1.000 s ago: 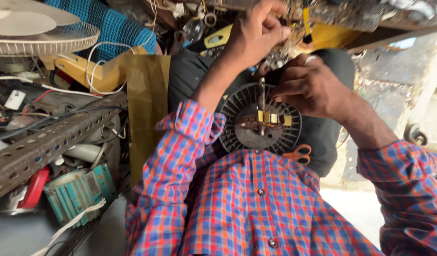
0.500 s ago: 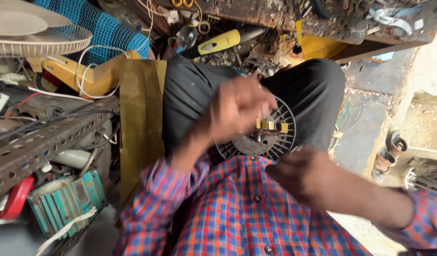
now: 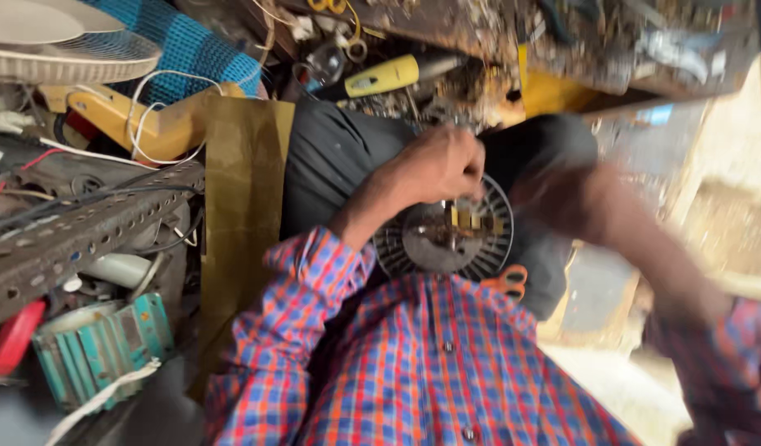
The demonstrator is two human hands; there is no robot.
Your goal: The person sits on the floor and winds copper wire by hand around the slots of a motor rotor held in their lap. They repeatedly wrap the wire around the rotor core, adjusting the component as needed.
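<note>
Left hand [image 3: 442, 165] closed in a fist, pinching something unclear at the far edge of round slotted motor core [image 3: 442, 239]; right hand [image 3: 562, 202] blurred, grip impossible to tell.

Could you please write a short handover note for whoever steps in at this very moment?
Left hand: closed, resting on the top edge of the round slotted motor core.
Right hand: blurred beside the core; whether it holds anything cannot be told.
The core lies on the lap against dark trousers, brass-coloured tabs near its middle. Orange-handled scissors sit just below it.
Done or left: the picture does not show how far the work on the core has got.
</note>
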